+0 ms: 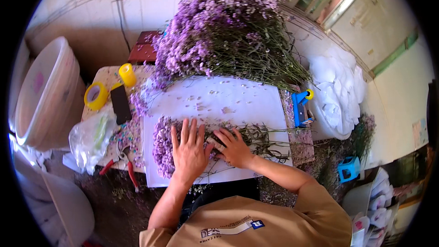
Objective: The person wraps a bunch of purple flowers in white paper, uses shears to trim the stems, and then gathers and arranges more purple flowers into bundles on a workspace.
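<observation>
Arranging a small-flowered purple bunch [163, 148], laid on a flat white sheet [249, 98].
Left hand [189, 150] spreads over the blooms [161, 159], right hand [235, 150] half-curls at the green stems [261, 138], grip unclear; probably evening-up, next likely wanting gentle gathering.

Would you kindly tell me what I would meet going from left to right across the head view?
Stacked pale tubs, leftmost yellow tape roll, black phone, nearer purple flower bunch, blue tool with a yellow knob, small blue stool.
</observation>
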The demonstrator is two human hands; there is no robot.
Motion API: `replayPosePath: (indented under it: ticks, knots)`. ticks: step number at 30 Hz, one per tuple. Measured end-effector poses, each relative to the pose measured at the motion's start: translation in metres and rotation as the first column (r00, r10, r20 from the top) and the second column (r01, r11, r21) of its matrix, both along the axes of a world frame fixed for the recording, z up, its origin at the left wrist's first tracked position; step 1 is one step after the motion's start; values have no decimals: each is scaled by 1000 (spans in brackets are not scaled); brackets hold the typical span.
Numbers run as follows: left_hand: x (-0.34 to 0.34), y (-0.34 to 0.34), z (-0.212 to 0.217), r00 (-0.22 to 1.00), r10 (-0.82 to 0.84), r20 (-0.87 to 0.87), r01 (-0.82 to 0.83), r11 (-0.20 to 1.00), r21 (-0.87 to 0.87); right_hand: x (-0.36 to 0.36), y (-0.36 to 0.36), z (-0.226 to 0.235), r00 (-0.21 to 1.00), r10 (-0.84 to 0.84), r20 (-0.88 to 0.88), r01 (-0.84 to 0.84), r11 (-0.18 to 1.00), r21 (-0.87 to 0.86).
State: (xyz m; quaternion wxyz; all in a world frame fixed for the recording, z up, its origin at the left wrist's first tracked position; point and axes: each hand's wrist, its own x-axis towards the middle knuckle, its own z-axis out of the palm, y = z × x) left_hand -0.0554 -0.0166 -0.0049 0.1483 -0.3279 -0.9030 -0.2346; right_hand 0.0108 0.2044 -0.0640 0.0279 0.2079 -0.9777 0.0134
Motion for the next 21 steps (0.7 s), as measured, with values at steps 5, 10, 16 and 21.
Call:
replayPosePath:
  ticks: [5,10,16,21]
  knots:
    - [4,-2,-48,992,80,98,-70,992,-106,-25,34,49,950,174,260,-83,942,-326]
    - [6,-6,-44,977,88,195,-55,984,-171,-146,183,134,980,-190,64,172,629,-758]
    - [-5,4,-47,950,74,302,-14,980,-197,-315,466,216,564,-767,-307,692,641,-331]
    - [0,0,-40,920,105,379,-31,980,-197,-389,474,194,495,-861,-120,847,509,-153]
